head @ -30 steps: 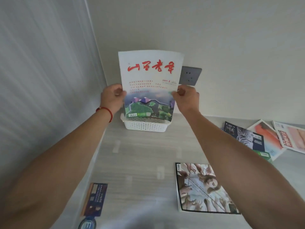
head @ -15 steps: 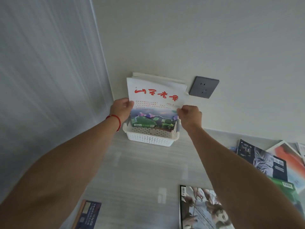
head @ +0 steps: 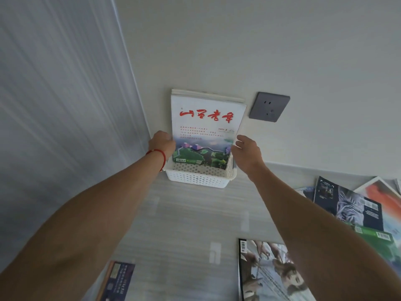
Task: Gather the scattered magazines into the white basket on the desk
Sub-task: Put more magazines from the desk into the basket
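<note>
The left hand's (head: 161,144) fingers are hidden behind the white magazine (head: 206,127), gripping its left edge; the right hand (head: 247,152), loosely spread, holds nothing beside its right edge; a grey socket (head: 269,106) sits near; red-titled, the magazine stands upright in the white basket (head: 196,178) against the wall.

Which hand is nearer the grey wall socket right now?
Right. The right hand sits at the magazine's right edge, below and just left of the grey wall socket. The left hand grips the magazine's far edge, with the cover between.
</note>
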`<act>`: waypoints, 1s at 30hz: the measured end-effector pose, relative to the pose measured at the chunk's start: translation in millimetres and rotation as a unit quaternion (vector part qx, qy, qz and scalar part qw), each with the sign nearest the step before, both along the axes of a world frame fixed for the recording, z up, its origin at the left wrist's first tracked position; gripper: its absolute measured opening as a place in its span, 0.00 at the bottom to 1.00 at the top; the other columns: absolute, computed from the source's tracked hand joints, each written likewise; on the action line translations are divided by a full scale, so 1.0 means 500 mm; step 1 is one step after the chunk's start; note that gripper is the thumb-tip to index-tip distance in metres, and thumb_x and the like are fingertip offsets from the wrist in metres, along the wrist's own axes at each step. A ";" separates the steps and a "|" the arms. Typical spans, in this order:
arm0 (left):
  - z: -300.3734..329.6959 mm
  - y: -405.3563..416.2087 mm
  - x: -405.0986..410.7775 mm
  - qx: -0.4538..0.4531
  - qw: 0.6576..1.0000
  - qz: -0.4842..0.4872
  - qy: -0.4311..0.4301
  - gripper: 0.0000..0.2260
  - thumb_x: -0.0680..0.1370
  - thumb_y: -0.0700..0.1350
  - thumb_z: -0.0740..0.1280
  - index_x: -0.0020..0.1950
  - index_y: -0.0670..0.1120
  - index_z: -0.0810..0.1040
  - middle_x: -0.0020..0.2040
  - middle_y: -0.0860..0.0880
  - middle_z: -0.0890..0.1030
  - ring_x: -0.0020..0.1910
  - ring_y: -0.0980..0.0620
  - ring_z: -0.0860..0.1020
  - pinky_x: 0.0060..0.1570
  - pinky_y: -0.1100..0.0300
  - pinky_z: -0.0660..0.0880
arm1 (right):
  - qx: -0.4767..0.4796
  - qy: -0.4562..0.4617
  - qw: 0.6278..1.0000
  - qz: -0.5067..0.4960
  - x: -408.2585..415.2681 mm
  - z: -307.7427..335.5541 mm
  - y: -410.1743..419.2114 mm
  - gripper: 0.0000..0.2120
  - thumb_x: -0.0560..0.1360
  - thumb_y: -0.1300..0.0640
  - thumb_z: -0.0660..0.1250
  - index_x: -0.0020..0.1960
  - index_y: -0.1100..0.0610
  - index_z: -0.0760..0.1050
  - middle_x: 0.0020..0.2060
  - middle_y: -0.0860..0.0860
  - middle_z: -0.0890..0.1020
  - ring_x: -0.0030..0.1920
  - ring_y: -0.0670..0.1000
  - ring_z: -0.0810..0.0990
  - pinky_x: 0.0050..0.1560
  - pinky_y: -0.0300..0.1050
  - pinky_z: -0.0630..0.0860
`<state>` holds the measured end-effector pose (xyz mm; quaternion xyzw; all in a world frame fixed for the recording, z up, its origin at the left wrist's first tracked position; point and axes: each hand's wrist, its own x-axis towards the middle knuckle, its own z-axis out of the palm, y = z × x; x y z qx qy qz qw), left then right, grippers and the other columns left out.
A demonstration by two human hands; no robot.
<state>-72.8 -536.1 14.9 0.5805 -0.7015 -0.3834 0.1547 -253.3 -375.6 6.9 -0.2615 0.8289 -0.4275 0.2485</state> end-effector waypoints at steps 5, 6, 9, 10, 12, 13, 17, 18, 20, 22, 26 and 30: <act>-0.015 0.136 0.009 -0.102 0.992 -0.019 0.068 0.13 0.77 0.33 0.65 0.61 0.39 0.75 0.61 0.40 0.80 0.60 0.39 0.79 0.49 0.55 0.75 | 0.023 0.088 0.996 0.002 0.022 -0.020 0.146 0.17 0.80 0.62 0.61 0.67 0.55 0.76 0.64 0.53 0.82 0.55 0.52 0.81 0.55 0.38 0.72; -0.027 0.177 0.006 -0.115 0.989 -0.059 0.074 0.14 0.76 0.32 0.65 0.62 0.40 0.75 0.62 0.41 0.79 0.62 0.41 0.78 0.55 0.51 0.77 | 0.034 0.099 0.994 -0.012 0.023 -0.032 0.193 0.17 0.80 0.62 0.61 0.67 0.55 0.76 0.63 0.53 0.81 0.55 0.51 0.81 0.57 0.41 0.74; -0.064 0.312 -0.009 -0.074 0.976 -0.201 0.028 0.19 0.75 0.32 0.65 0.66 0.40 0.73 0.65 0.40 0.75 0.65 0.41 0.74 0.66 0.49 0.73 | 0.140 0.136 0.980 -0.044 0.012 -0.076 0.349 0.18 0.80 0.60 0.61 0.69 0.55 0.74 0.66 0.55 0.78 0.64 0.57 0.78 0.64 0.53 0.76; -0.073 0.356 -0.015 -0.058 0.967 -0.249 0.002 0.21 0.75 0.33 0.65 0.68 0.41 0.72 0.65 0.40 0.74 0.66 0.41 0.74 0.66 0.50 0.72 | 0.186 0.142 0.971 -0.046 0.003 -0.092 0.403 0.18 0.80 0.58 0.62 0.70 0.56 0.73 0.67 0.56 0.77 0.66 0.59 0.77 0.64 0.54 0.75; -0.090 0.436 -0.027 -0.034 0.942 -0.332 -0.041 0.22 0.76 0.34 0.65 0.70 0.43 0.70 0.67 0.40 0.72 0.66 0.41 0.73 0.65 0.53 0.70 | 0.265 0.133 0.953 -0.060 -0.017 -0.122 0.505 0.21 0.80 0.54 0.65 0.71 0.58 0.70 0.68 0.59 0.74 0.67 0.60 0.75 0.66 0.59 0.74; -0.096 0.468 -0.035 -0.030 0.930 -0.363 -0.056 0.22 0.76 0.35 0.65 0.71 0.43 0.70 0.67 0.40 0.72 0.67 0.41 0.73 0.66 0.54 0.70 | 0.301 0.122 0.942 -0.079 -0.027 -0.134 0.552 0.24 0.80 0.51 0.66 0.72 0.59 0.67 0.70 0.60 0.72 0.69 0.61 0.73 0.69 0.64 0.71; -0.106 0.564 -0.082 -0.026 0.903 -0.412 -0.116 0.23 0.78 0.37 0.65 0.73 0.45 0.69 0.69 0.41 0.71 0.67 0.42 0.73 0.67 0.54 0.72 | 0.419 0.048 0.893 -0.158 -0.065 -0.171 0.726 0.40 0.78 0.39 0.66 0.81 0.54 0.53 0.80 0.64 0.53 0.80 0.67 0.50 0.73 0.78 0.48; -0.105 0.577 -0.092 -0.030 0.897 -0.422 -0.128 0.23 0.78 0.37 0.65 0.73 0.45 0.68 0.69 0.41 0.71 0.67 0.42 0.73 0.67 0.54 0.72 | 0.434 0.024 0.885 -0.167 -0.065 -0.181 0.756 0.45 0.77 0.36 0.66 0.82 0.53 0.47 0.81 0.65 0.48 0.80 0.69 0.46 0.74 0.77 0.47; -0.103 0.607 -0.116 -0.047 0.884 -0.441 -0.146 0.22 0.78 0.37 0.64 0.73 0.45 0.69 0.68 0.40 0.72 0.66 0.42 0.73 0.66 0.52 0.73 | 0.456 0.009 0.880 -0.131 -0.055 -0.203 0.800 0.52 0.74 0.30 0.64 0.82 0.53 0.39 0.80 0.66 0.41 0.80 0.70 0.42 0.74 0.75 0.50; -0.103 0.648 -0.141 -0.061 0.874 -0.455 -0.162 0.22 0.78 0.37 0.64 0.73 0.44 0.69 0.67 0.40 0.72 0.66 0.41 0.73 0.66 0.50 0.73 | 0.457 0.047 0.887 -0.047 -0.040 -0.223 0.829 0.54 0.74 0.29 0.63 0.82 0.53 0.34 0.79 0.66 0.37 0.79 0.71 0.39 0.75 0.73 0.50; -0.115 0.730 -0.182 -0.111 0.837 -0.494 -0.207 0.22 0.78 0.38 0.64 0.72 0.44 0.68 0.67 0.40 0.72 0.67 0.40 0.71 0.65 0.47 0.73 | 0.377 0.151 0.890 0.207 -0.045 -0.222 0.850 0.53 0.74 0.38 0.71 0.83 0.48 0.38 0.80 0.58 0.33 0.80 0.63 0.33 0.77 0.71 0.42; -0.143 0.776 -0.201 -0.142 0.808 -0.491 -0.294 0.27 0.80 0.47 0.65 0.78 0.48 0.62 0.78 0.42 0.63 0.77 0.38 0.61 0.74 0.43 0.66 | 0.338 0.271 0.828 0.357 -0.054 -0.200 0.834 0.43 0.76 0.59 0.70 0.82 0.42 0.51 0.83 0.50 0.42 0.82 0.57 0.41 0.79 0.68 0.41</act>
